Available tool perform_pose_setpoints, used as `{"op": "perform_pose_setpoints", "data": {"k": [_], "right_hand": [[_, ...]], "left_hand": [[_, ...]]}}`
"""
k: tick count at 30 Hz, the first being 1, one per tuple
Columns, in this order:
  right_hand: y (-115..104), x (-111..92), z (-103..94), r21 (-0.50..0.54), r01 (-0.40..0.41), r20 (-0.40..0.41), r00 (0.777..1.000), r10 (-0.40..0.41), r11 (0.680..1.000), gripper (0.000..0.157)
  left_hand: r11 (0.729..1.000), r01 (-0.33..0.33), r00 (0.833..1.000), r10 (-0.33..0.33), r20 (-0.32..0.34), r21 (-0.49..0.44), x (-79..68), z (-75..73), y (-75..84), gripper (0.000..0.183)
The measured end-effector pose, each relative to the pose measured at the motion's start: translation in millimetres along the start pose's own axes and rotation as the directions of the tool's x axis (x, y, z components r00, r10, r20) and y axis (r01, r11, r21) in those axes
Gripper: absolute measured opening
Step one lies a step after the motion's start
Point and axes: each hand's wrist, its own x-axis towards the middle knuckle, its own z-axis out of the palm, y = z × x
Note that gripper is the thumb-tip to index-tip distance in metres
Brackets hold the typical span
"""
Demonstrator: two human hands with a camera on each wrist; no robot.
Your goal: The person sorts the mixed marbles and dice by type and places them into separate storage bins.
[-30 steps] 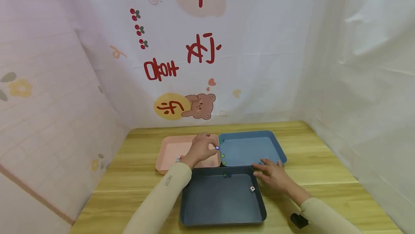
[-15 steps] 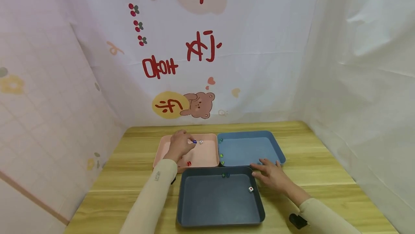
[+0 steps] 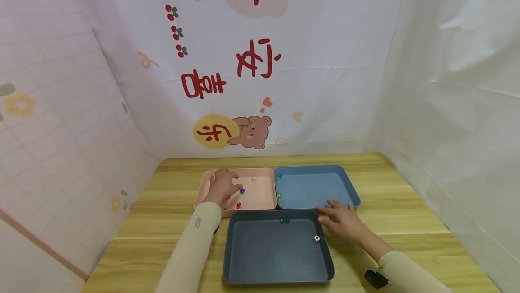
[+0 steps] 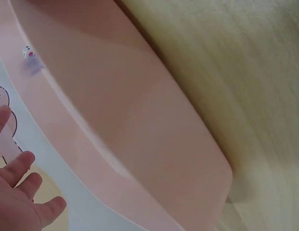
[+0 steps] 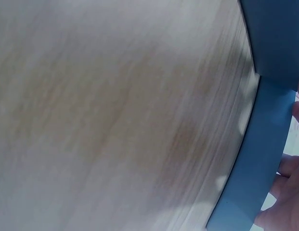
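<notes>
My left hand is over the left part of the pink tray, its fingers spread apart and holding nothing. A blue die is just off its fingertips; in the left wrist view it is a blurred purple patch beside a white die. A red die lies near the tray's front wall, and a white die lies toward the back. My right hand rests with loosely spread fingers on the rims where the blue tray meets the dark tray.
Several green dice line the blue tray's left wall. In the dark tray, a green die and a blue die sit at the back, with a white die at the right. A printed cloth hangs behind the wooden table.
My left hand has moved left across the pink tray with the blue die and then let it go, its fingers parting. The right hand has stayed in place.
</notes>
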Motion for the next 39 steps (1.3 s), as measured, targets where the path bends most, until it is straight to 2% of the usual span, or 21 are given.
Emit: {"op": "perform_pose_setpoints", "data": {"k": [10, 20, 27, 32, 36, 39], "right_hand": [[-1.1, -0.3, -0.9, -0.001, -0.005, 0.007, 1.0, 0.005, 1.0, 0.042], [-0.4, -1.2, -1.8, -0.005, -0.009, 0.017, 1.0, 0.009, 1.0, 0.043], [-1.7, -1.5, -1.6, -0.015, -0.006, 0.018, 1.0, 0.007, 1.0, 0.044], [-1.5, -1.2, -1.0, -0.013, -0.004, 0.016, 1.0, 0.005, 1.0, 0.044], [0.1, -1.2, 0.1, -0.031, 0.001, 0.01, 1.0, 0.0, 1.0, 0.044], [0.6, -1.7, 0.3, -0.042, 0.006, 0.006, 1.0, -0.006, 0.999, 0.044]], "left_hand": [[1.0, 0.018, 1.0, -0.018, -0.015, 0.005, -2.9, -0.6, -1.8, 0.038], [0.998, -0.069, 0.995, 0.068, -0.07, -0.014, -2.7, 1.0, 12.4, 0.038], [0.989, -0.134, 0.988, 0.128, -0.084, -0.069, -6.7, 4.8, 34.9, 0.04], [0.971, -0.194, 0.979, 0.182, -0.094, -0.14, -15.3, 9.0, 57.1, 0.037], [0.95, -0.26, 0.965, 0.249, -0.086, -0.172, -22.1, 16.1, 75.6, 0.031], [0.932, -0.318, 0.948, 0.31, -0.074, -0.173, -27.7, 23.6, 87.6, 0.028]]}}
